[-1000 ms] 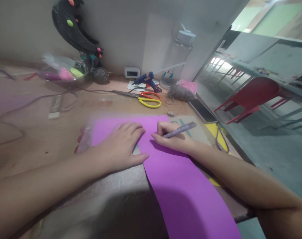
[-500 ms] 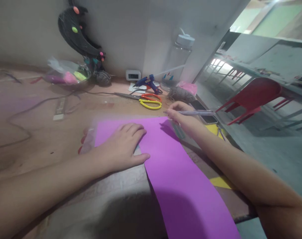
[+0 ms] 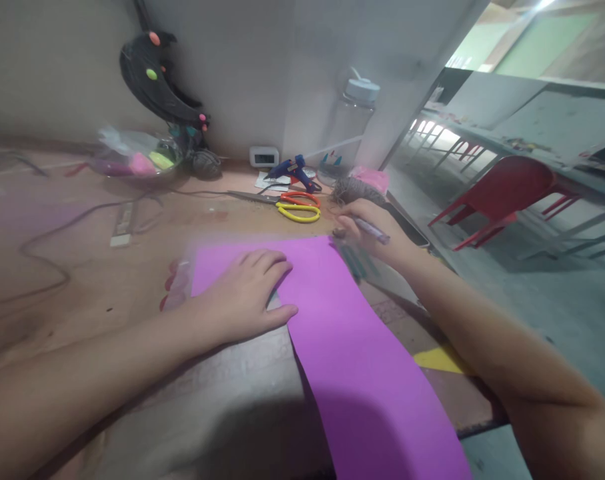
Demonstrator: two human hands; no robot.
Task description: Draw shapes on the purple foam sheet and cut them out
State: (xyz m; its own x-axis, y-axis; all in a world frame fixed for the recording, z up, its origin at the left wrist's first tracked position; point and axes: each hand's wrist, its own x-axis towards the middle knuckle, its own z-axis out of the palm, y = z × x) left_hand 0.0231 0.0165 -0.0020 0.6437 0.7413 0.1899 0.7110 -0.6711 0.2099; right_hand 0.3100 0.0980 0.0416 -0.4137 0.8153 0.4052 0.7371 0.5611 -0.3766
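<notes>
Left hand (image 3: 255,287) lies flat, thumb splayed, gripping nothing, with the purple paper (image 3: 352,333) under its fingers and sweeping past its thumb in a long curve! Right hand (image 3: 375,215), just off the sheet's far corner, has its fingers curled around a pen (image 3: 376,233), likely light and stiff, best held by the barrel. That paper looks light, bendy, easily creased: take it gently by the edges.

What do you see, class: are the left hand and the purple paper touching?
Touching: the head view shows the left hand spread flat across the purple paper, covering part of it.
</notes>
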